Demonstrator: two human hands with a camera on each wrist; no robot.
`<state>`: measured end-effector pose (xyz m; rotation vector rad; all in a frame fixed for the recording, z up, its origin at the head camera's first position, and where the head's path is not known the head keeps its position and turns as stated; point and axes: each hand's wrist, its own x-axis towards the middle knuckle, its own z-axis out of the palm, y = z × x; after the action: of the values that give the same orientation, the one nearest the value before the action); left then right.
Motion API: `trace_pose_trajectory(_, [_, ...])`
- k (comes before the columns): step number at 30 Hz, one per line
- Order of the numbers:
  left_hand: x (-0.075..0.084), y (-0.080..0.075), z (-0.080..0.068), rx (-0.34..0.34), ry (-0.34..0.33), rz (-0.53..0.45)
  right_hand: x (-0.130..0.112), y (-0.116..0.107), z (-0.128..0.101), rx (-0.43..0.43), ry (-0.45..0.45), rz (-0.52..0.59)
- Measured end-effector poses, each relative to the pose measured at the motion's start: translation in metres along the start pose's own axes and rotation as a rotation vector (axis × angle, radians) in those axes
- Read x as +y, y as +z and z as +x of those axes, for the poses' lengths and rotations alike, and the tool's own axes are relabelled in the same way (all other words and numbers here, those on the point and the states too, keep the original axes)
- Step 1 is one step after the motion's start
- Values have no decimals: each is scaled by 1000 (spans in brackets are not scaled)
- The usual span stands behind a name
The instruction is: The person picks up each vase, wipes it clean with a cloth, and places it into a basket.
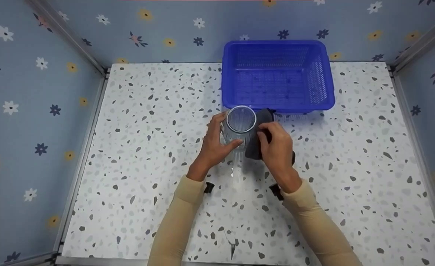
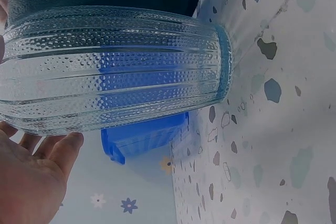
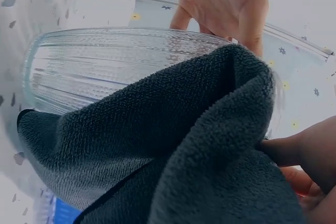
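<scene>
While left hand grips upright glass, right hand pinches dark cloth against its right side, blue basket just beyond.

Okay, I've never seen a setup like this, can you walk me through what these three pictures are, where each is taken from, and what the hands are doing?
There is no machine here: these are a person's two bare hands. The wide picture comes from a camera worn on the head, looking down at a speckled white table walled in by flowered blue panels. The other two come from cameras strapped to each wrist, so they show the same work very close.

On the table, toward the back, stands an empty blue basket. In front of it stands a clear ribbed glass jar, mouth up. The left hand has its fingers curled round the jar's side. The right hand pinches a dark grey cloth and presses it against the jar's other side; that hand's grip on the cloth shows best in the right wrist view.
</scene>
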<state>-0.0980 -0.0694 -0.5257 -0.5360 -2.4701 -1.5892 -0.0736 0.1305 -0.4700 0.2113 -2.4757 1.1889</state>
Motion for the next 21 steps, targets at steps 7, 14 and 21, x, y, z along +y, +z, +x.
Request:
trace_pose_trajectory(7, [-1, 1, 0, -3, 4, -2, 11, 4, -7, -15, 68, 27])
trace_pose_trajectory(14, [-1, 1, 0, 1, 0, -5, 28, 15, -14, -50, 118, 36])
trace_pose_trajectory(21, [0, 1, 0, 10, 19, 0, 51, 34, -22, -134, 189, 8])
